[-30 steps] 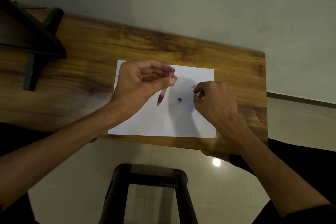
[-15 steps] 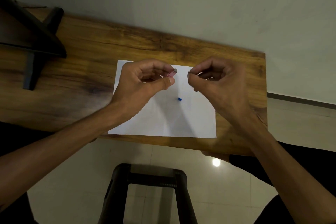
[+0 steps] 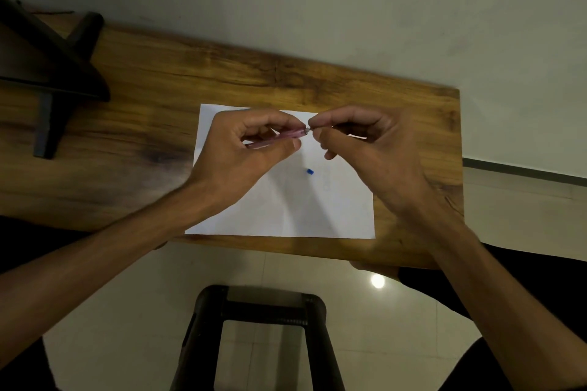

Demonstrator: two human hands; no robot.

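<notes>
A white sheet of paper (image 3: 286, 209) lies on the wooden table (image 3: 158, 98). Above the sheet my left hand (image 3: 241, 152) grips a pink pen barrel (image 3: 279, 138), held level with its open end pointing right. My right hand (image 3: 368, 149) pinches a thin part at that end (image 3: 309, 129), thumb and forefinger meeting the barrel's tip; the part itself is mostly hidden by the fingers. A tiny blue piece (image 3: 310, 171) lies loose on the paper below the two hands.
A dark stand (image 3: 54, 73) sits on the table's far left. A black stool (image 3: 260, 327) stands on the tiled floor below the table's near edge. A pale wall rises behind the table, whose right edge lies close to my right wrist.
My right hand lifted a small part off the paper and brought it left to the pen's end. My left hand turned the pen from hanging down to level.
</notes>
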